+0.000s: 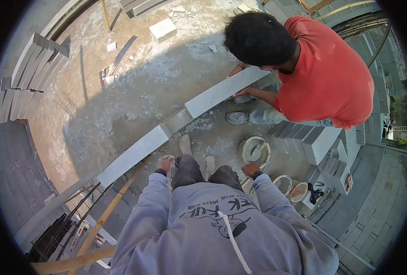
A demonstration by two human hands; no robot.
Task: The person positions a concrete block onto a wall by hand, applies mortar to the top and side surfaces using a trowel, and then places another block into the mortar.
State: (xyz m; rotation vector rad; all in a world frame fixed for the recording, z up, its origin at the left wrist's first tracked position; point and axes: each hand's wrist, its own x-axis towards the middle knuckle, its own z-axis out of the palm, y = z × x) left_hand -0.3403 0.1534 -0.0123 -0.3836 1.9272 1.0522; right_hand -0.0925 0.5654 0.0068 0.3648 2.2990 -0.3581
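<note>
Round whitish bucket (269,156) of wet grey mortar (250,156): just ahead of the right hand (250,170); whether that hand's fingers pinch anything, cannot tell

Long pale rectangular block (134,156): ahead and leftward of the left hand (165,163), which hangs by the knee, fingers seemingly bunched; grip, cannot tell

Second long whitish block (226,89): well forward of both hands, a co-worker's hand (241,93) against its side; recessed grey section (177,121) between the two blocks

Risks, as judged: block edges may end up out of line if the far one is nudged unevenly; co-worker's fingers may be pinched if it slips; bucket may tip if a foot or sleeve catches its rim

Surface: dusty concrete floor (134,91), shaded ahead of the hands, sunlit beyond, strewn with pale crumbs

Room: stacked grey blocks (38,62) far ahead-left of the left hand; further pale block pile (320,142) right of the right hand; yellowish bamboo pole (105,213) behind-left of the left hand
</note>
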